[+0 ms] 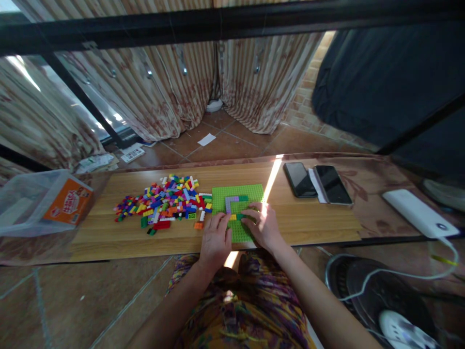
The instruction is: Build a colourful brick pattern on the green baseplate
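Note:
A bright green studded baseplate (220, 194) lies on the wooden board. On it, grey-lilac bricks (228, 204) run up and bend right into a purple brick (236, 198) and a dark green brick (243, 198). Lower down, a yellow brick (233, 217) sits beside another green brick (239, 217). My left hand (216, 240) rests over the plate's lower left edge, thumb apart, its fingertips by the yellow brick. My right hand (265, 225) reaches over the plate's right side, thumb and index finger closed at the lower green brick. The right fingers partly cover that brick.
Many loose coloured bricks (170, 198) are heaped left of the plate. A clear plastic box (32, 203) with an orange label stands at the far left. Two phones (300, 179) lie on the right, and a white power bank (419, 211) with a cable sits beyond them.

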